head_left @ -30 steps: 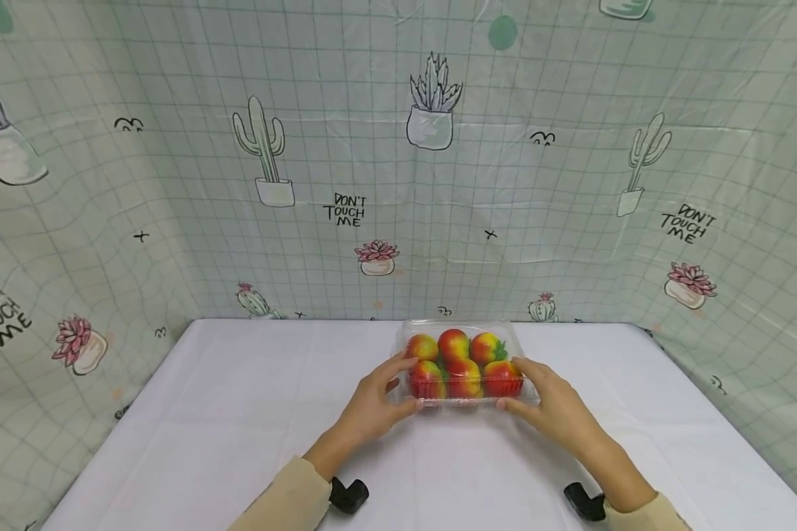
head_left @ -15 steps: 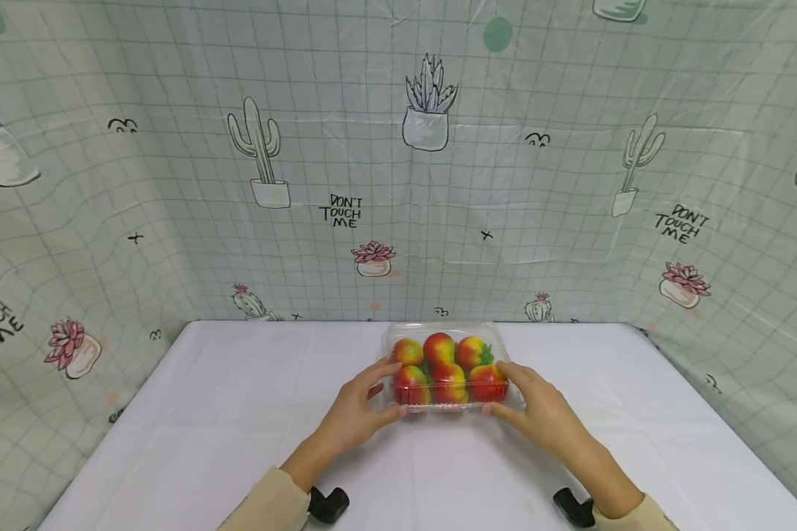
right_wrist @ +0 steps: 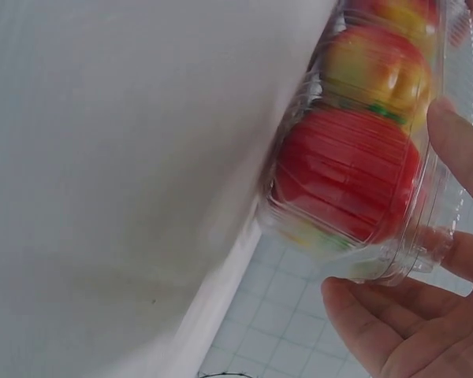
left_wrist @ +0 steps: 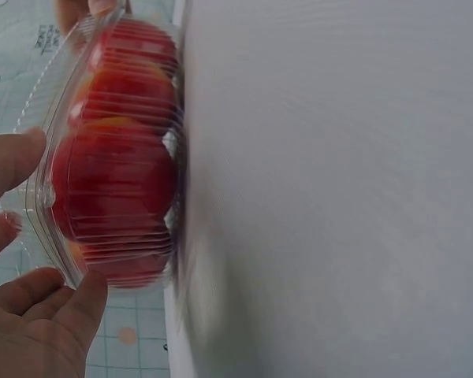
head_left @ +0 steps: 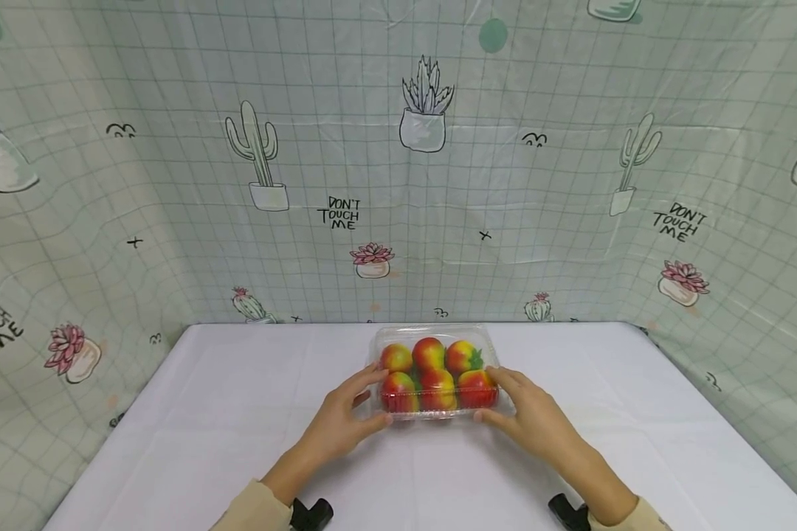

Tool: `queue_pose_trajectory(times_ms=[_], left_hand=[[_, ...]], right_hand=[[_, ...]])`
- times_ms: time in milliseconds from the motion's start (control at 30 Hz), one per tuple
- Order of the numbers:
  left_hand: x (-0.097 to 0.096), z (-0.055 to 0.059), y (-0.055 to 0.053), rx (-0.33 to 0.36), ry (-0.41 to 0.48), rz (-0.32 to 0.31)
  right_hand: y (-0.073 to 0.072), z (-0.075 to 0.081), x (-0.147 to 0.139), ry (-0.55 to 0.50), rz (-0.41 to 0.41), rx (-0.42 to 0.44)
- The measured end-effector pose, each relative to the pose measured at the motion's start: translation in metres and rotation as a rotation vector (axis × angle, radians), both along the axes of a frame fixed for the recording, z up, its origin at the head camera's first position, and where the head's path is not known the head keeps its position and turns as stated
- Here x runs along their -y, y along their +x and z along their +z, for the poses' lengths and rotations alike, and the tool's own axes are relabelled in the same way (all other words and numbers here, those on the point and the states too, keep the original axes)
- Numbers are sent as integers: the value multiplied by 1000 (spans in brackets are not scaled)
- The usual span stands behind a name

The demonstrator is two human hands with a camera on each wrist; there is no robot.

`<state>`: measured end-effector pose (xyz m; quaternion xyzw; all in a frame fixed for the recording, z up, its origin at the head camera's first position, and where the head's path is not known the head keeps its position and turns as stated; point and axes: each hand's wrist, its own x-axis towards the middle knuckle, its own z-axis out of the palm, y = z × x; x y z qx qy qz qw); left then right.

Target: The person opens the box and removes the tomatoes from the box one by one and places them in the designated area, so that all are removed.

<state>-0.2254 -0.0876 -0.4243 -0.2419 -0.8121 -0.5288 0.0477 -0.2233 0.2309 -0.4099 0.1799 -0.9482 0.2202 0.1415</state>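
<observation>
A clear plastic clamshell box [head_left: 481,343] lies towards the far side of the table, holding several red-and-yellow fruits [head_left: 437,387] in two rows. A green leaf shows at one fruit in the back row. My left hand [head_left: 342,419] grips the box's left end, thumb at the front rim and fingers along the side. At the opposite end, my right hand [head_left: 534,417] holds it the same way. The left wrist view has the ribbed wall [left_wrist: 114,181] close to the white surface; I cannot tell whether the box is lifted. Fingers [right_wrist: 363,323] bend around its corner in the right wrist view.
A white-covered table [head_left: 239,442] spreads on both sides of the box. Behind it and along both sides hangs a pale green checked curtain [head_left: 305,133] printed with cacti. Black wrist mounts [head_left: 312,514] sit at the sleeve cuffs.
The box and both hands have shifted left and slightly nearer to me, the grip staying the same. The whole head view has also drifted a little.
</observation>
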Motion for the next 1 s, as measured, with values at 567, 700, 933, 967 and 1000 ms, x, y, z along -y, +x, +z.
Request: queue_pose_trajectory(times_ms=[567,700,933,967,1000], left_hand=[[11,4,9,8,-27,16],[14,3,11,15,-28,26],[20,2,17,22,-38,36],[21,2,17,20,-38,37],[22,3,18,19,-38,38]], right_hand=[[7,4,11,30,12,-32],[8,5,14,35,11,-28],[14,5,18,61,1,2],[14,6,19,60,6,-4],[14,6,20,60,9,-12]])
